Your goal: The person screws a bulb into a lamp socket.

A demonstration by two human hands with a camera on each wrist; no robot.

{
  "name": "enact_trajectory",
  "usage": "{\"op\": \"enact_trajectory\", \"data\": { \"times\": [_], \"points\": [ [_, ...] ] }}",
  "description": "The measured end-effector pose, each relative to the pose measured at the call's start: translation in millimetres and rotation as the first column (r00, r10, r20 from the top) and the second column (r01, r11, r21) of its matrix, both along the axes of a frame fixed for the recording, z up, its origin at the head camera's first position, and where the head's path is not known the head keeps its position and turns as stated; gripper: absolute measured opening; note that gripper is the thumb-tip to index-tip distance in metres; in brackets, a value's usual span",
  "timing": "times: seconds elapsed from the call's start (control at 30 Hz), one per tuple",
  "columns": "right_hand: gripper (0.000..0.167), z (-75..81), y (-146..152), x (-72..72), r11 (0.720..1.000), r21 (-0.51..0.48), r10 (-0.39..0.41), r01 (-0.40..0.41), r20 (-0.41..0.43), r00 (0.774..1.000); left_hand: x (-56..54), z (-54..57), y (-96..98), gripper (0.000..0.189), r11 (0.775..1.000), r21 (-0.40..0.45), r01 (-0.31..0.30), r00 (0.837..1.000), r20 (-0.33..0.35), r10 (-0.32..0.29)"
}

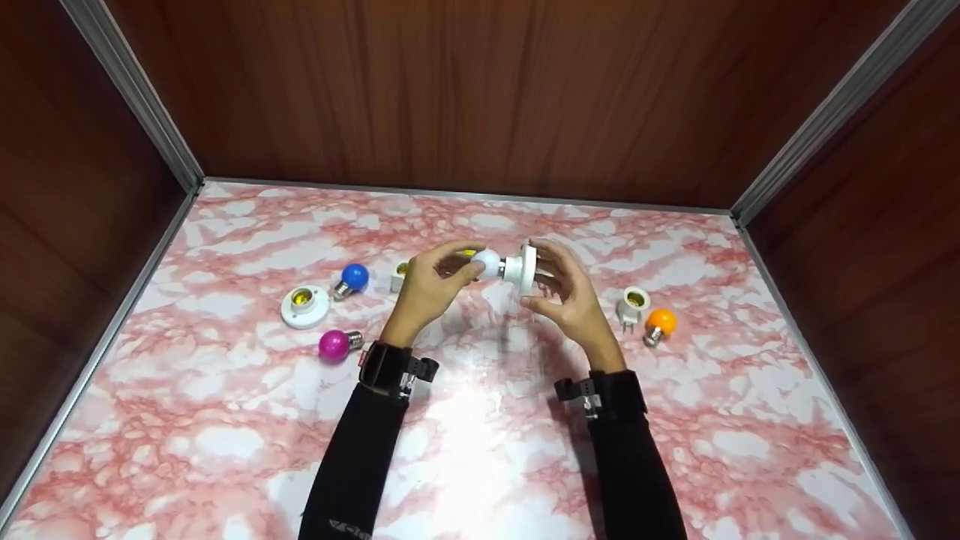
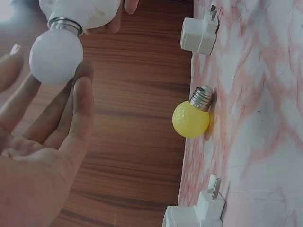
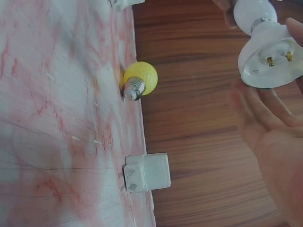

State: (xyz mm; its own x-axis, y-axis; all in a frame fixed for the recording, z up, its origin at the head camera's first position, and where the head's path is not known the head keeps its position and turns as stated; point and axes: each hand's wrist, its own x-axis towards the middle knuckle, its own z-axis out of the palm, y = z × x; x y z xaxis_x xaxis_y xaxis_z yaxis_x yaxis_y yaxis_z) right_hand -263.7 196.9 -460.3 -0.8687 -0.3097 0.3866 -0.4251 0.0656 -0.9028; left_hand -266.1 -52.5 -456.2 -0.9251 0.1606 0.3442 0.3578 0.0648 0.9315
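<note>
A white light bulb point(image 1: 487, 265) is pinched between the thumb and fingertips of my left hand point(image 1: 433, 289). My right hand point(image 1: 568, 289) grips a round white lamp holder point(image 1: 528, 271) by its rim, tipped on its side above the table. The bulb's metal screw base meets the mouth of the holder, and some of its thread still shows in the left wrist view. In the right wrist view the holder's underside point(image 3: 279, 64) faces the camera, with two brass contacts inside.
Left on the marbled table point(image 1: 225, 442) are another round holder point(image 1: 306, 315), a blue bulb point(image 1: 355, 277) and a magenta bulb point(image 1: 334, 346). Right are a plug-in socket point(image 1: 634, 301) and an orange bulb point(image 1: 661, 322). A yellow bulb point(image 2: 190, 119) lies behind my hands, near another plug-in socket point(image 1: 397, 280).
</note>
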Motion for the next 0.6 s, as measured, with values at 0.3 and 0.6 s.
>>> {"op": "enact_trajectory", "data": {
  "times": [0.3, 0.6],
  "points": [
    [0.068, -4.0, 5.1, -2.6, 0.998, 0.056, -0.022, 0.017, 0.093, 0.995, -2.2, -2.9, 1.8, 0.044, 1.000, -0.025, 0.006, 0.999, -0.046, -0.007],
    [0.060, -4.1, 5.2, -3.3, 0.998, 0.049, -0.052, 0.044, 0.193, 0.980, -2.0, -2.8, -0.2, 0.045, 0.999, -0.038, 0.021, 0.999, -0.023, -0.022]
  ]
}}
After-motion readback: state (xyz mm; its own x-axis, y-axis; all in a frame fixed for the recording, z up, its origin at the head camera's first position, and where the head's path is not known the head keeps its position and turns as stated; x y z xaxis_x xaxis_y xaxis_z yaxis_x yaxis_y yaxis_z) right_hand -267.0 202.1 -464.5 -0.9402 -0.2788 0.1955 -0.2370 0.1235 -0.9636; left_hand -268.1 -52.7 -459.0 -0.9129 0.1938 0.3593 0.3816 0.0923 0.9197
